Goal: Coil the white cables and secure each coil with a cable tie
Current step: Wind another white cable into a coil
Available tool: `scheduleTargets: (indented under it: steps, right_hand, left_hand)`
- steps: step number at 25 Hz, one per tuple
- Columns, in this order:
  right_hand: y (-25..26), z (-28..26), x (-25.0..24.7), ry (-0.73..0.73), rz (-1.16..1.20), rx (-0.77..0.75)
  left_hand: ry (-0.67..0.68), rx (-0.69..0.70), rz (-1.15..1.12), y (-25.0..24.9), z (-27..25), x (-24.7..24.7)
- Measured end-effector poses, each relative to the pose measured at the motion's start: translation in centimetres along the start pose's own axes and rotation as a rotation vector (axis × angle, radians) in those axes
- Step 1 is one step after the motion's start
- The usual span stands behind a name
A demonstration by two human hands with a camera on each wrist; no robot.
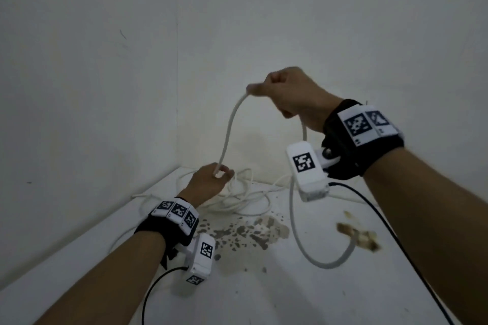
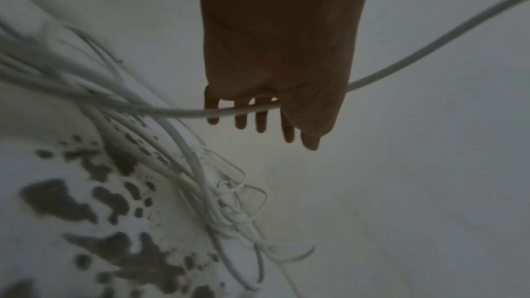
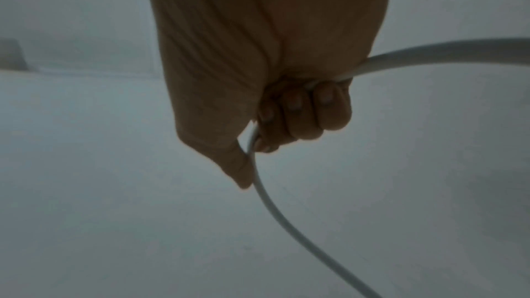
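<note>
By the stained white worktop's [image 1: 303,298] far corner, your clenched right hand [image 1: 287,92] and left hand [image 1: 211,179] grip a white cable [image 1: 228,129] running steeply upward between them.

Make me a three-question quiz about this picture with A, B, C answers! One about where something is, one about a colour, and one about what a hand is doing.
1. Where is the tangled pile of cables?
A. In the far corner of the table, by the walls
B. Hanging on the wall
C. On the person's lap

2. What colour is the thick cable held between the two hands?
A. Red
B. White
C. Green

3. What is the right hand doing?
A. Lying flat on the table
B. Pointing at the wall
C. Gripping the cable in a closed fist

Answers:
1. A: the head view shows the pile where the table meets the two walls.
2. B: it looks white in all three views.
3. C: the right wrist view shows the fingers curled round the cable, raised above the left hand.
</note>
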State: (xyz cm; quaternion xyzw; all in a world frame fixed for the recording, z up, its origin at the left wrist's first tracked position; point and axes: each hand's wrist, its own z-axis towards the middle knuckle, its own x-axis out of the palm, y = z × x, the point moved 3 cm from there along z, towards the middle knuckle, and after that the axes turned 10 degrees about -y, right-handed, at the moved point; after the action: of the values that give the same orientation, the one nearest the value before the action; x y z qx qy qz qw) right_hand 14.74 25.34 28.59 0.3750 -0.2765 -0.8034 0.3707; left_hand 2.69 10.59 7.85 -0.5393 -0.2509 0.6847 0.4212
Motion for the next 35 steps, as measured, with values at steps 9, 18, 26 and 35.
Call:
scheduleTargets:
  steps: [9, 18, 26, 35]
  right_hand:
    - [-6.0, -0.2, -12.2, -0.676, 0.227, 0.128]
    - [-15.1, -7.8, -6.9, -0.244, 0.004, 0.260]
    - [-14.1, -10.6, -7.4, 0.002, -0.279, 0.330]
    - [-13.0, -11.8, -12.7, 0.210, -0.590, -0.001]
  left_hand:
    - [-0.064, -0.323, -0.705, -5.5, 0.5, -1.7]
    - [0.141, -0.237, -1.074, -15.6, -1.0, 0.5]
    - [0.237, -0.197, -1.055, -18.5, -2.4, 5.9]
    - [0.748, 0.103, -0.318, -18.7, -7.4, 13.3]
